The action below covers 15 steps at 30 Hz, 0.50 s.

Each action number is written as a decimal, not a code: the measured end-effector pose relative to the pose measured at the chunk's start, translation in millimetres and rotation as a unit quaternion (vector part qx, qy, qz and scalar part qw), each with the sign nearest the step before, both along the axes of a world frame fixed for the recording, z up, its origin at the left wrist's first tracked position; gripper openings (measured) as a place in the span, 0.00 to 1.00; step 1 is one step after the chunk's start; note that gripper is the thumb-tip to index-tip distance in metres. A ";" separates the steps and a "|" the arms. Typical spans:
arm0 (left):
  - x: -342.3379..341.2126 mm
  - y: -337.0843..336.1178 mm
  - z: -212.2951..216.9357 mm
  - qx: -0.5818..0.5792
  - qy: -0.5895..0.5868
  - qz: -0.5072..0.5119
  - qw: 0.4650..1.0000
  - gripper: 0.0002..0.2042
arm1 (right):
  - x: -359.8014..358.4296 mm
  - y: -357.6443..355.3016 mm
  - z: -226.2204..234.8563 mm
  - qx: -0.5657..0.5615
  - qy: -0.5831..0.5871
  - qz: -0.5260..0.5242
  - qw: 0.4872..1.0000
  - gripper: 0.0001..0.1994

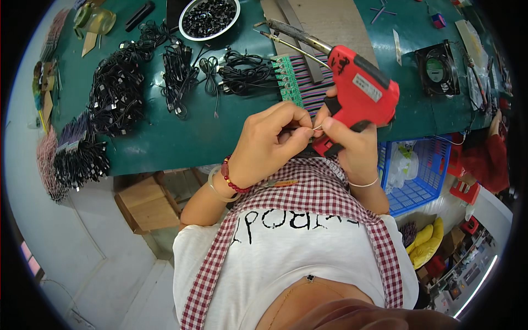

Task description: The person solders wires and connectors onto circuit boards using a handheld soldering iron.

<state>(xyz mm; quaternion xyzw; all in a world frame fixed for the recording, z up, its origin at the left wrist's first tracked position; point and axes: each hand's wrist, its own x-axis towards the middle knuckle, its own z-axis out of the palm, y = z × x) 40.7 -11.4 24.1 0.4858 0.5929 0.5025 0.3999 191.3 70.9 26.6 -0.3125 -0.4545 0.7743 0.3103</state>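
My right hand [355,146] is wrapped round the handle of a red and black soldering gun [360,82], its metal tip and thin feed tube pointing to the far left. Thumb and fingers of my left hand [275,137] pinch a thin pale wire [317,127], which runs across to my right thumb. What else lies between the fingertips is hidden. Just beyond my hands, a row of green circuit boards [287,80] lies on the table with striped wires [308,71] on their right. Black cables [245,72] reach the boards from the left.
A metal bar [313,69] crosses the striped wires on cardboard [346,25]. A white bowl [235,27] of small black parts stands at the back. Bundled black cables [115,88] cover the left. At right are a black fan [437,69] and, below the table edge, a blue basket [418,192].
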 end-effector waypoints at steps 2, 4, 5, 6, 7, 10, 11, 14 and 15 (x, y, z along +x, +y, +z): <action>-1.3 1.1 2.3 0.013 0.040 0.011 0.999 0.04 | -3.0 -2.0 -1.4 0.004 -0.003 -0.031 1.000 0.20; -2.4 3.2 2.2 0.049 0.127 0.048 0.989 0.05 | -4.5 -4.2 -1.3 0.018 -0.027 -0.076 0.997 0.19; -0.7 3.1 1.3 0.048 0.127 0.048 0.990 0.05 | -4.4 -6.3 -1.8 0.017 -0.028 -0.076 0.997 0.19; 2.1 3.2 -0.3 0.051 0.131 0.062 0.988 0.05 | -4.4 -8.4 -3.0 0.049 -0.047 -0.070 0.995 0.17; 3.8 3.3 -1.7 0.054 0.135 0.075 0.987 0.05 | -4.1 -9.4 -3.8 0.080 -0.066 -0.064 0.993 0.15; 6.2 4.2 -4.5 0.072 0.166 0.074 0.981 0.05 | -4.9 -10.6 -6.5 0.083 -0.105 -0.040 0.990 0.10; 6.3 4.7 -4.8 0.071 0.165 0.074 0.981 0.05 | -6.2 -11.6 -7.5 0.074 -0.112 -0.045 0.990 0.08; 5.1 7.1 -5.4 0.103 0.179 0.082 0.975 0.06 | -6.9 -11.7 -7.4 0.072 -0.107 -0.056 0.990 0.08; 3.3 7.6 -5.8 0.106 0.219 0.091 0.966 0.06 | -8.1 -11.5 -7.8 0.071 -0.107 -0.056 0.990 0.08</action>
